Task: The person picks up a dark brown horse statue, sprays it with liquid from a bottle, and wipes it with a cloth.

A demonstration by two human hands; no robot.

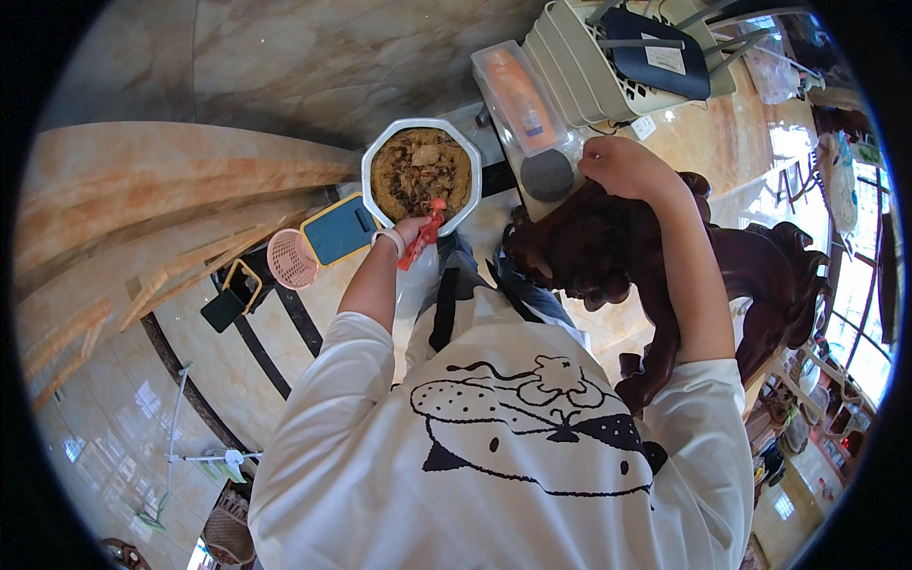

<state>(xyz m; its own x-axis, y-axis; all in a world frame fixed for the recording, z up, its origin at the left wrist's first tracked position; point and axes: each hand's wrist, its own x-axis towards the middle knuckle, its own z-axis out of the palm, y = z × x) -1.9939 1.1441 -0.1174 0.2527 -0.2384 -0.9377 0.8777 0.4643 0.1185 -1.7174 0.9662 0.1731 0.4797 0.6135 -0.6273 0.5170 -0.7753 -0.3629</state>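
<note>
My left hand [411, 231] is closed around a red plastic handle [426, 239], which looks like the head of a spray bottle. Its tip reaches over the near rim of a white octagonal planter [368, 174] filled with brown soil [420, 167] and dry plant litter. Below the handle is a translucent whitish body [417, 281], partly hidden; whether the two are joined is unclear. My right hand [623, 167] is a fist at the upper edge of a dark carved wooden sculpture [591, 239]. Nothing shows in the fist, and its contact with the wood is unclear.
Right of the planter, a stone ledge [531, 203] bears a round grey disc [547, 175], a clear plastic box [519, 96] and cream crates [570, 64]. A pink basket [292, 258] and a blue-topped yellow bin [340, 229] stand left. Marble-patterned wall [320, 57] rises behind.
</note>
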